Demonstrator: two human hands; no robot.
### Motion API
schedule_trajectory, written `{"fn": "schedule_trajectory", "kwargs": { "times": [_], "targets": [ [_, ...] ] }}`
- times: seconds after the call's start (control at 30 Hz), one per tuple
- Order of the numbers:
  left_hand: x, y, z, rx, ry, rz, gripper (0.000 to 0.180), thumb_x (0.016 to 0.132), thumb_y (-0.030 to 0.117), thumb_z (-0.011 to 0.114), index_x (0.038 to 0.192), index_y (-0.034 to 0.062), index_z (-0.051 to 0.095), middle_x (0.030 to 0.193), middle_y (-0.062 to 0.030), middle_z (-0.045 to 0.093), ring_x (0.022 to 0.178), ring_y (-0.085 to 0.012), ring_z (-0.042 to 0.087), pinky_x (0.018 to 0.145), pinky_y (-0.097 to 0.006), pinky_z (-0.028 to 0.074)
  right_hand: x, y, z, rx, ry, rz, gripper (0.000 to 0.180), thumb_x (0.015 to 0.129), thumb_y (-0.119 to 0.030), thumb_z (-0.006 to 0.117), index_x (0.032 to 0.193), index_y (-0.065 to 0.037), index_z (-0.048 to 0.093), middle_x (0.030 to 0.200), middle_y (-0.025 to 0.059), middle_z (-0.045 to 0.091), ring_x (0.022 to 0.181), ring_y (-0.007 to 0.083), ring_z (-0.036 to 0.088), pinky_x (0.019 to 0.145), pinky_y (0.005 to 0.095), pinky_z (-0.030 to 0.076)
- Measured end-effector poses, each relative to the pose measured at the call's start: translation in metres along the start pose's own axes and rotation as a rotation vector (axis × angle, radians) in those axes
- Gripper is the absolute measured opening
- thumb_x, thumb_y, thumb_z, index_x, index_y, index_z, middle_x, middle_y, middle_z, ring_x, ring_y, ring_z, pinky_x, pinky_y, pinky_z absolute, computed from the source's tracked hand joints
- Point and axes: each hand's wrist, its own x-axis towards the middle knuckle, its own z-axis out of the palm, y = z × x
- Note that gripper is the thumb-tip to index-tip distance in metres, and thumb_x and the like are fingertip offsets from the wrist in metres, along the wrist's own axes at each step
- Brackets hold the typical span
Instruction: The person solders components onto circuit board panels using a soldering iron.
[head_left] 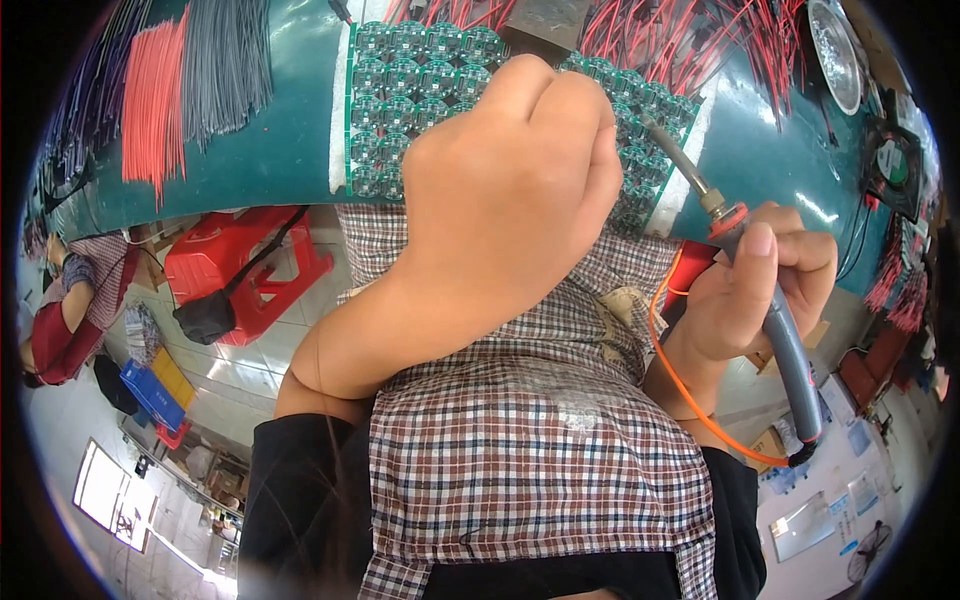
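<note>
My left hand (510,175) is curled closed above a panel of small green circuit boards (385,115) near the table's front edge. Its fingertips are tucked out of sight, so whatever they pinch is hidden. In my right hand (745,290) is a soldering iron (797,375) with a grey handle, its fingers wrapped round it. The iron's metal tip slants up and left over the right part of the panel, close to the boards. An orange cord (672,372) trails from the handle's end. White edging shows along both sides of the panel.
Red wires (152,115) and grey wires (228,75) lie bundled at the table's left. More red-and-black wires (650,40) spread behind the panel, beside a dark block (548,25). A metal dish (835,55) and small fan (893,165) stand right. Red stool (240,265) and another person (75,310) are left.
</note>
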Motion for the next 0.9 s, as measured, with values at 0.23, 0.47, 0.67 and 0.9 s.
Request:
{"fn": "schedule_trajectory", "kwargs": {
  "times": [0.23,0.47,0.67,0.9],
  "targets": [
    [0.004,0.002,0.005,0.034,0.022,0.033,0.01,0.073,0.006,0.07,0.079,0.0095,0.063,0.071,0.0012,0.056,0.043,-0.0064,0.042,0.041,-0.023,0.034,-0.003,0.006,0.001,0.001,-0.007,-0.025,0.022,0.081,0.0,0.061,0.079,-0.005,0.04,0.06,0.0038,0.049,0.052,0.0071,0.04,0.051,0.021,0.032],
    [0.004,0.0,0.01,0.041,0.036,0.038,0.009,0.073,0.006,0.07,0.079,0.0091,0.063,0.071,0.0012,0.056,0.043,-0.0073,0.042,0.04,-0.023,0.033,-0.002,0.013,0.0,0.011,-0.027,-0.026,0.022,0.081,0.0,0.061,0.079,-0.005,0.04,0.061,0.0044,0.05,0.053,0.0074,0.04,0.051,0.0207,0.032],
    [0.005,0.001,0.008,0.044,0.029,0.045,0.009,0.073,0.006,0.07,0.079,0.0087,0.063,0.071,0.0007,0.056,0.043,-0.0081,0.043,0.041,-0.024,0.034,-0.001,0.012,0.0,0.015,-0.04,-0.027,0.021,0.081,0.0,0.061,0.079,-0.005,0.04,0.062,0.005,0.05,0.053,0.0077,0.04,0.052,0.021,0.033],
    [0.005,0.0,0.011,0.018,0.035,0.078,0.01,0.073,0.006,0.07,0.08,0.0083,0.064,0.072,-0.0001,0.056,0.044,-0.0084,0.044,0.042,-0.024,0.035,-0.001,0.014,-0.001,0.023,-0.053,-0.028,0.021,0.081,0.0,0.061,0.079,-0.004,0.04,0.062,0.0053,0.05,0.054,0.0079,0.04,0.052,0.0211,0.033]
  ]
}}
